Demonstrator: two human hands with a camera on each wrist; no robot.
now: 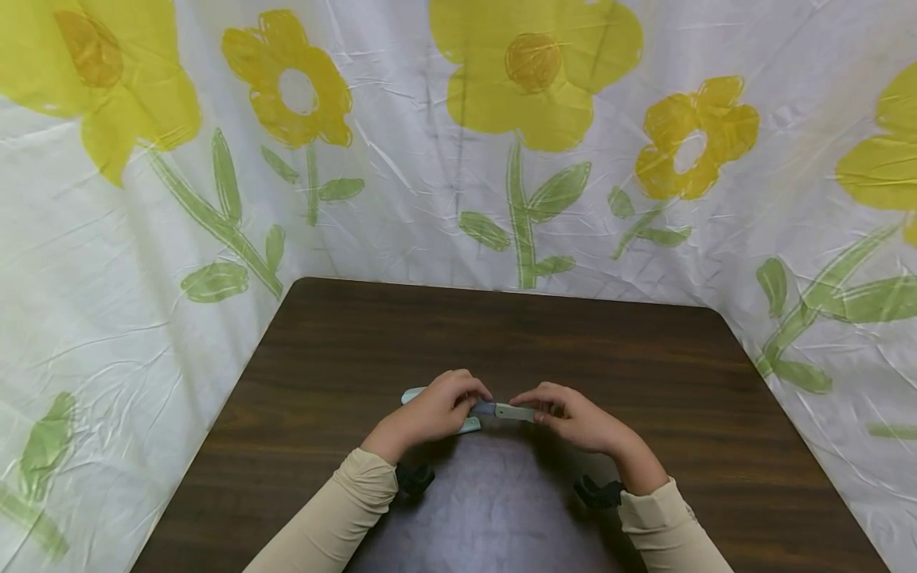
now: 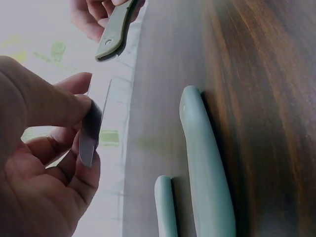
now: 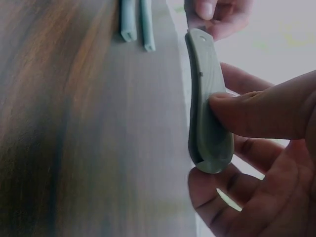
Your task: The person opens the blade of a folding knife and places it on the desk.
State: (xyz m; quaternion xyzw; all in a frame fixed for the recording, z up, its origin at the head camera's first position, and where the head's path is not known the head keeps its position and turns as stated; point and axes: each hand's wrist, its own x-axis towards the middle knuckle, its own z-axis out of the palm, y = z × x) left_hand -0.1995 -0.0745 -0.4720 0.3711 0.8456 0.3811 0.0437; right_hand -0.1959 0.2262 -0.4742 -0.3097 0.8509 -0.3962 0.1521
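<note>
Between both hands is a folding knife with a pale green handle (image 3: pixel 210 89) and a grey metal blade (image 2: pixel 90 131). My left hand (image 1: pixel 440 404) pinches the blade between thumb and fingers. At the other end, my right hand (image 1: pixel 576 415) grips the handle, thumb flat on its side and fingers behind. A slot runs along the handle, and a small round pivot shows near its blade end. Glare washes out part of the blade in the left wrist view. Below the left hand lie a longer light teal handle-like piece (image 2: pixel 205 153) and a slimmer one (image 2: pixel 165 207).
The dark wood-grain table (image 1: pixel 573 342) has rounded far corners. Behind it and along the sides hangs a white curtain (image 1: pixel 401 199) printed with yellow flowers. A black strap (image 1: pixel 598 492) is at the right wrist, another (image 1: pixel 415 479) at the left.
</note>
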